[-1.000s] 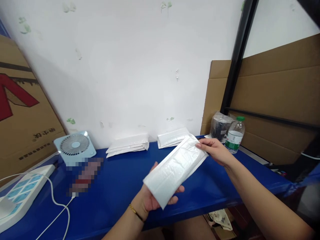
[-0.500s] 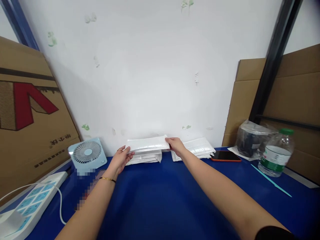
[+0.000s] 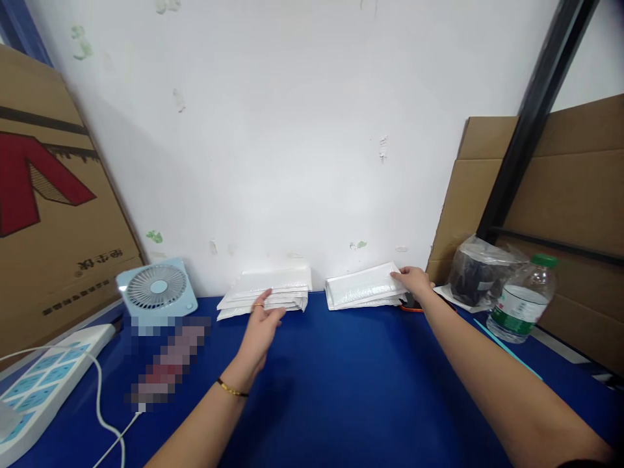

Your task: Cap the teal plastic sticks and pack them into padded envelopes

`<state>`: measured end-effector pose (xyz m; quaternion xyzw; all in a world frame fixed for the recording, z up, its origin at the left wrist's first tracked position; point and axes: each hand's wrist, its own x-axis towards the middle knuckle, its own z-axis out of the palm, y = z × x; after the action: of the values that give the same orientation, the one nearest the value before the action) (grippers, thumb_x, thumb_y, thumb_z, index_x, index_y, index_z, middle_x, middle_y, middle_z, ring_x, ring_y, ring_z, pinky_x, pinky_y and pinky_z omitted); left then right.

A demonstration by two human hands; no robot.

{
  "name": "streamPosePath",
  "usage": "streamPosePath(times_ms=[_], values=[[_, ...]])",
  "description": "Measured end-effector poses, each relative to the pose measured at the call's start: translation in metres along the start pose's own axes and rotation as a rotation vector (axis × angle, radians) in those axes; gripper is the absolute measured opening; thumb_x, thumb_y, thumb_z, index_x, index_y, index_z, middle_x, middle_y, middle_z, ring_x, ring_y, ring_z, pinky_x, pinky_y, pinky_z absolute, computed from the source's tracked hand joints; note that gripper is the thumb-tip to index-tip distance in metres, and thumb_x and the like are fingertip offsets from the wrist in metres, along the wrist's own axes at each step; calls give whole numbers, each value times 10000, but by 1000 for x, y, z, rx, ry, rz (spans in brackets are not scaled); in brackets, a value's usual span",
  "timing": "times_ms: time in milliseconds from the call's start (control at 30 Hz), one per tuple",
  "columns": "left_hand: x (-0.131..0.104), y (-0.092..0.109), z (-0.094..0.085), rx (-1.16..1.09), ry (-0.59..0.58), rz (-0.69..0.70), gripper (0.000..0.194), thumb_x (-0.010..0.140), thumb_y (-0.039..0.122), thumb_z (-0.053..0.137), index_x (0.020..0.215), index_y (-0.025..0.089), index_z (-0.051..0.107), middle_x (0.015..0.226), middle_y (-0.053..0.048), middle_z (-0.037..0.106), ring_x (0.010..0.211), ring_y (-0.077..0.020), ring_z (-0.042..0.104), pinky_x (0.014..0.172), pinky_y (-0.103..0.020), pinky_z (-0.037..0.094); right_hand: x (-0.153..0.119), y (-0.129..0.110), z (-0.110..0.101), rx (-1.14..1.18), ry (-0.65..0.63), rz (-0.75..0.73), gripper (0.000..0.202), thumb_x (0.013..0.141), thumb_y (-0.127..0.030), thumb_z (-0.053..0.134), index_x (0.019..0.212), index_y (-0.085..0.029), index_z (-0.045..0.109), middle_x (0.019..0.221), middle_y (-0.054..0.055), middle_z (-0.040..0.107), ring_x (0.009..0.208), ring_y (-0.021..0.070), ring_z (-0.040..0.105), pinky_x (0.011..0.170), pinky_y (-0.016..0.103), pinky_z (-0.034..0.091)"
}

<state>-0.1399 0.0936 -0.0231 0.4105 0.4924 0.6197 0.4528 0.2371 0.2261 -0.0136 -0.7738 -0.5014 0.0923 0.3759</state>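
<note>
Right of centre, the right hand (image 3: 415, 281) pinches an envelope (image 3: 363, 283), apparently to pick it up; lifting calls for the left hand (image 3: 260, 331), loosely spread near centre, to steady it.

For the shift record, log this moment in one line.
left hand: empty, near left packet stack | right hand: touching right packet stack, right end | blue table: fan left, bottle right

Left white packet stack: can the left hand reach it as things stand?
Probably yes: the left hand looks empty, right in front of the left white packet stack, nothing visible between.
</note>
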Motion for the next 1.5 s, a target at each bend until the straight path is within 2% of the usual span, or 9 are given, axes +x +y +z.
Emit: streamPosePath(times_ms=[233, 367, 533, 667, 800, 900, 1033, 1233, 1500], values=[[-71, -10, 94, -711, -417, -786, 890, 643, 659, 577, 1305, 155, 259, 1241, -217, 413, 1123, -340, 492, 808, -494, 469, -107, -26, -42, 346, -1, -756, 166, 832, -293, 467, 970, -217, 518, 864, 43, 628, 755, 172, 575, 674, 276, 431], [-88, -20, 115, -972, -356, -787, 814, 658, 700, 512, 1206, 114, 374, 1100, -190, 526, 1036, -330, 550, 807, -506, 470, -198, -7, -61, 423, -194, -1256, 303, 781, -91, 483, 1025, -268, 508, 1012, 45, 634, 933, 185, 590, 795, 311, 446], [-101, -19, 112, -1096, -165, -672, 376, 737, 517, 531, 815, 149, 514, 742, -51, 580, 691, -183, 612, 765, -407, 503, -256, 29, -75, 359, -196, -1377, 536, 762, -32, 523, 1211, -321, 481, 1032, 29, 670, 996, 209, 590, 828, 377, 436], [-98, -9, 102, -1013, -89, -403, 257, 769, 426, 524, 734, 172, 515, 663, -4, 555, 642, -127, 588, 733, -312, 515, -275, 47, -68, 466, -179, -1149, 316, 772, -107, 561, 984, -323, 653, 984, 21, 685, 1029, 249, 577, 878, 432, 414], [-101, 9, 104, -845, 46, -129, 209, 767, 366, 580, 904, 212, 547, 825, 5, 601, 781, -121, 611, 808, -291, 508, -286, 30, -44, 1114, -142, -278, 250, 823, -301, 492, 1052, -284, 591, 1205, 47, 574, 1173, 256, 476, 938, 441, 418], [-113, 24, 115, -711, -4, 130, 396, 761, 328, 612, 1131, 270, 482, 1002, -9, 597, 911, -151, 608, 853, -322, 492, -282, 2, -29, 1461, -404, 281, 326, 844, -416, 399, 1033, -216, 574, 1122, 90, 619, 1052, 264, 571, 799, 411, 506], [-127, 37, 127, -499, -122, 378, 484, 729, 303, 656, 1175, 259, 471, 1126, -42, 574, 1037, -188, 573, 906, -316, 455, -268, -23, -15, 1638, -642, 594, 309, 852, -407, 392, 942, -184, 587, 868, 72, 687, 792, 208, 654, 692, 341, 528], [-114, 43, 124, -407, -119, 508, 402, 726, 293, 662, 1097, 222, 525, 1142, -56, 564, 1054, -188, 562, 915, -305, 443, -251, -21, 2, 1524, -664, 665, 210, 824, -372, 481, 844, -175, 552, 632, 17, 634, 530, 136, 608, 502, 251, 501], [-73, 25, 97, -553, 54, 471, 310, 776, 330, 591, 1061, 211, 560, 1176, -57, 534, 1107, -196, 522, 904, -316, 469, -212, -4, 26, 865, -519, 127, 387, 734, -556, 536, 636, -198, 428, 439, -49, 450, 299, 55, 326, 282, 169, 167]])
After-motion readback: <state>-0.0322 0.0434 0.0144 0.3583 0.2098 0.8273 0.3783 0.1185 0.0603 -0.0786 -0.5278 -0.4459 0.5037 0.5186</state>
